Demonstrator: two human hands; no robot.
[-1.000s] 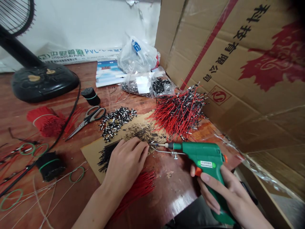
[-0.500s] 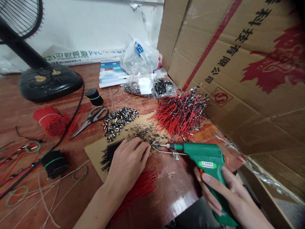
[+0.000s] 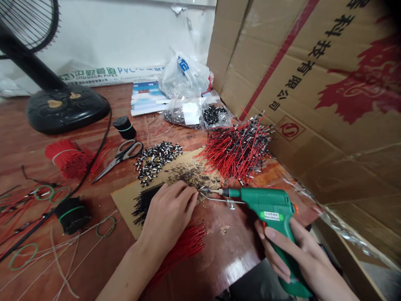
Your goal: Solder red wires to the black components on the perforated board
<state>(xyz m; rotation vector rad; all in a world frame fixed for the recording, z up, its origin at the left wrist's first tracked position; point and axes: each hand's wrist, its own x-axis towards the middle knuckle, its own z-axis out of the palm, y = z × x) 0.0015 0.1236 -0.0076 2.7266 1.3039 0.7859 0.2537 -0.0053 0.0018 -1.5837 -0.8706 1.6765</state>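
My right hand is wrapped round the handle of a green soldering gun, a finger at its orange trigger. The gun's tip points left and meets the fingertips of my left hand. Those fingers are pinched together over a stained board; what they hold is hidden behind the knuckles. A bundle of black wires lies under and left of my left hand. Red wires lie beside its wrist, on the near side. Small black switch-like parts with metal tabs are heaped beyond the hand.
A pile of red wires with black parts lies behind the gun, against a large cardboard box. Scissors, a red wire bundle, a black wire bundle and a fan base stand left. Plastic bags lie behind.
Both hands and the soldering gun hold almost the same place. The whole view has shifted very slightly.
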